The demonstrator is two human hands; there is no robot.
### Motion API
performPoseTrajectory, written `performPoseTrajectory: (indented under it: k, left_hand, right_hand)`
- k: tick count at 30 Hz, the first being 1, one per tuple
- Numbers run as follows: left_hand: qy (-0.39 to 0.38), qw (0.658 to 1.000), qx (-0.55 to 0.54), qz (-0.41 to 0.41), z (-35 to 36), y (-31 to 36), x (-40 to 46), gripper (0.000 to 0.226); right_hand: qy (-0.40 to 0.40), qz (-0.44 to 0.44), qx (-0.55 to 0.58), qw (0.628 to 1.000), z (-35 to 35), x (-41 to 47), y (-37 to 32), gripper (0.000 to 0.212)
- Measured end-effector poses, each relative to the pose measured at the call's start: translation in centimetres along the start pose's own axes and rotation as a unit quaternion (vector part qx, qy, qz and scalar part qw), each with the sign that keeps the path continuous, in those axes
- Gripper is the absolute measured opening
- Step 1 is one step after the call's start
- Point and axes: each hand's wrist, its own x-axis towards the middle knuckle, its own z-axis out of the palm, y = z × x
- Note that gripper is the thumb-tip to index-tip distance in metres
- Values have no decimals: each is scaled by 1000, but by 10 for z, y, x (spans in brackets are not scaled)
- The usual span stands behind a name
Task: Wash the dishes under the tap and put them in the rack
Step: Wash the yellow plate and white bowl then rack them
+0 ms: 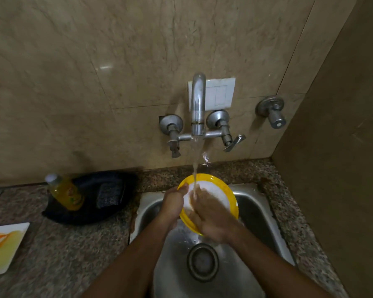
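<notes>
You are mid-rinse: your left hand (pixel 173 204) grips the near-left rim of the yellow-rimmed plate (pixel 222 195), tilted over the steel sink (pixel 252 203) under the running tap (pixel 198 104), while your right hand (pixel 211 218) rubs its white face, fingers laid flat; next you will likely need the rack, which is out of view, and the speckled granite counter (pixel 78 244) at left holds a soap bottle (pixel 66 193) against a beige tiled wall

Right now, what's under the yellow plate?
The steel sink and its round drain, wet from the tap. The hands and plate hide the sink floor right beneath.
</notes>
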Motion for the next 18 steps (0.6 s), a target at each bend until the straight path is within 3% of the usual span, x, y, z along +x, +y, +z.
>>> performPoseTrajectory:
  k: [3, 6, 10, 13, 16, 18]
  left_hand:
    - [-16, 1000, 14, -19, -4, 5, 0, 32]
    - [-16, 999, 11, -29, -4, 5, 0, 26]
    - [-32, 999, 17, -24, -4, 6, 5, 40]
    - [-22, 999, 6, -40, -1, 3, 4, 29]
    - [-36, 999, 16, -38, 0, 1, 5, 31]
    - [-34, 999, 13, -40, -1, 0, 0, 28]
  right_hand:
    - [-23, -53, 39, 998, 0, -4, -5, 109]
    - [9, 0, -7, 1000, -2, -1, 9, 113]
    - [-13, -48, 44, 998, -4, -4, -2, 93]
    - [-4, 8, -16, 1000, -8, -2, 4, 71]
    - [-23, -16, 35, 999, -6, -6, -9, 97]
    - [-27, -18, 34, 999, -4, -5, -1, 86]
